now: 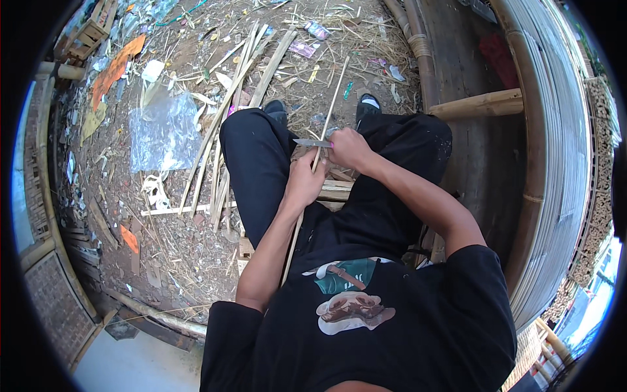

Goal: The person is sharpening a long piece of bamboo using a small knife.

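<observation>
Between my knees, my left hand (306, 178) is closed around a long thin bamboo strip (335, 98). The strip runs from beside my left forearm up past my feet, slightly slanted. Just above, my right hand (349, 149) grips a knife (312, 142) by its handle, of which only a pink bit shows. Its blade points left and lies across the strip, close to my left fingers. Whether the edge bites into the strip I cannot tell.
Several split bamboo strips (225, 124) lie left of my left leg, beside a clear plastic sheet (165, 132). Orange scraps (119, 68) and litter cover the dirt floor. A bamboo post frame (480, 104) stands close on my right. Woven panels (59, 297) are at the far left.
</observation>
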A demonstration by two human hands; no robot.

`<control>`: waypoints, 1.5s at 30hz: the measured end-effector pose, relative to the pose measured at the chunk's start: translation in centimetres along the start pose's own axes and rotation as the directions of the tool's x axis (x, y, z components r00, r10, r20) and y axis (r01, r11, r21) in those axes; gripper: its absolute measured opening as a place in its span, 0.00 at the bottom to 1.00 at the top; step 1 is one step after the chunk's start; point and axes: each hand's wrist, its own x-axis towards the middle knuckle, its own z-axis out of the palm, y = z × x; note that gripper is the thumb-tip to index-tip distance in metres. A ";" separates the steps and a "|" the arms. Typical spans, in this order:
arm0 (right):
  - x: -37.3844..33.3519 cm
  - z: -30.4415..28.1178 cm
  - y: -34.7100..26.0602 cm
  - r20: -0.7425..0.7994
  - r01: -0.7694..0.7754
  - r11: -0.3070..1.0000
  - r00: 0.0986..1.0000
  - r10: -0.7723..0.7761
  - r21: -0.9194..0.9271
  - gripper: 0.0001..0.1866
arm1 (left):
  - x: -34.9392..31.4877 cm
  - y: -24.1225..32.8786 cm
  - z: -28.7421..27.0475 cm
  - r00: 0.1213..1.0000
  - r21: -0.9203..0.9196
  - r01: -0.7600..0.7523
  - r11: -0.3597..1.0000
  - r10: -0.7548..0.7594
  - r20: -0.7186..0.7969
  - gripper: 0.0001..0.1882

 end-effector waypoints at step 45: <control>-0.9 -0.2 -0.1 -0.023 0.094 0.996 0.995 -0.093 0.005 0.10 | -0.4 -0.4 -0.7 0.992 0.057 -0.129 0.990 0.127 0.024 0.14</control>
